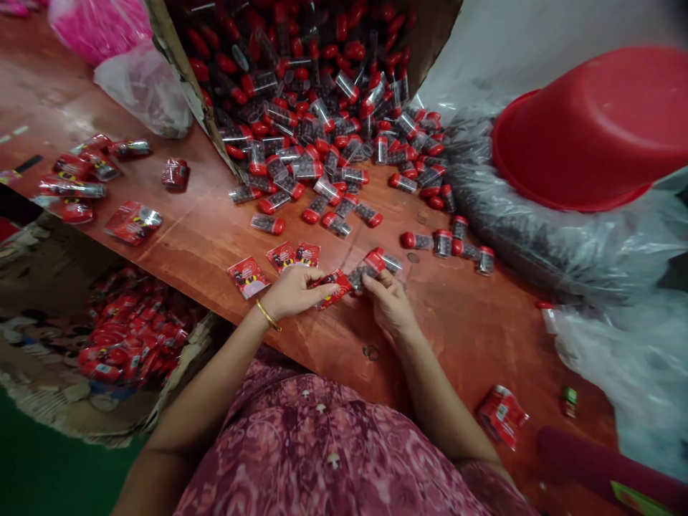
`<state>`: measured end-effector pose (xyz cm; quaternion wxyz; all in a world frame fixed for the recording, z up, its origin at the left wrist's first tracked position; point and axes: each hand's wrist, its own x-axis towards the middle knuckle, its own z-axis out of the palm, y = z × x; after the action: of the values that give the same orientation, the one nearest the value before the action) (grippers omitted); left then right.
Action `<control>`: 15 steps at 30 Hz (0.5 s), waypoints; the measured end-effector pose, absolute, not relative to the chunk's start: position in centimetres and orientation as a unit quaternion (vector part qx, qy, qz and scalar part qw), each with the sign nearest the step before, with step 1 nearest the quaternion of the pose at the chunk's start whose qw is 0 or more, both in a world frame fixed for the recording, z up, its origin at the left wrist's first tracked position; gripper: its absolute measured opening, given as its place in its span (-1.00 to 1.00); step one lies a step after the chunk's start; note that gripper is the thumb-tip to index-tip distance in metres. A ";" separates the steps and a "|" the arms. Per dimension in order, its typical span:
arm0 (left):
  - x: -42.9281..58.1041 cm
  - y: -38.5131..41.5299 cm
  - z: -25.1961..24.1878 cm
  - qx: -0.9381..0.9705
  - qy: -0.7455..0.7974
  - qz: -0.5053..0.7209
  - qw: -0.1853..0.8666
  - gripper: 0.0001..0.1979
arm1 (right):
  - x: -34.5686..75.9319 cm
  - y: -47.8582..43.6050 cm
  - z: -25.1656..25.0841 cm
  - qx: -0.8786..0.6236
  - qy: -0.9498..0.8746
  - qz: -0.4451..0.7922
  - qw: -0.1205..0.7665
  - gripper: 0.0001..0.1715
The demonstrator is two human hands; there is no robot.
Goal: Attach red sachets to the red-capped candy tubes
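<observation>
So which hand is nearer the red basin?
Right. The right hand, holding a tube, is below-left of the red basin; the left hand, holding a packet, is farther left.

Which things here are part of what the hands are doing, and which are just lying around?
In use: left hand, red packet, right hand, red-capped tube, flat packets, tube pile.
Lying about: red basin, pink bag.

Red printed packet [334,287]: flat, slightly tilted, left end pinched in my left hand [293,290]. Clear vial [361,272], red cap, dark contents: lying sideways in my right hand [390,301], touching the packet's right end.
</observation>
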<state>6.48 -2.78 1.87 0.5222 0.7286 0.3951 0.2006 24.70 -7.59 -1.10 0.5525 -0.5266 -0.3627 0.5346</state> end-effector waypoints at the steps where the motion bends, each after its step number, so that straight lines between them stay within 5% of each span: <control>1: 6.5 -2.8 1.9 0.725 0.393 0.197 0.530 -0.62 | 24.7 -7.7 -1.3 -0.533 -0.367 0.532 0.546 -0.77; 6: 6.6 -3.0 1.9 0.715 0.372 0.182 0.563 -0.66 | 25.3 -7.3 -2.4 -0.624 -0.452 0.473 0.428 -0.76; 12: 6.4 -2.3 2.4 0.768 0.345 0.145 0.520 -0.63 | 26.1 -7.4 0.0 -0.711 -0.559 0.164 0.395 -0.48; 15: 6.3 -2.0 3.0 0.781 0.318 0.121 0.524 -0.67 | 25.3 -8.0 1.8 -0.607 -0.618 0.285 0.410 -0.61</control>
<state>6.33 -1.98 2.96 0.5241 0.7806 0.3185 0.1211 25.26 -8.01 1.79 0.4102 -0.6066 -0.6182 0.2855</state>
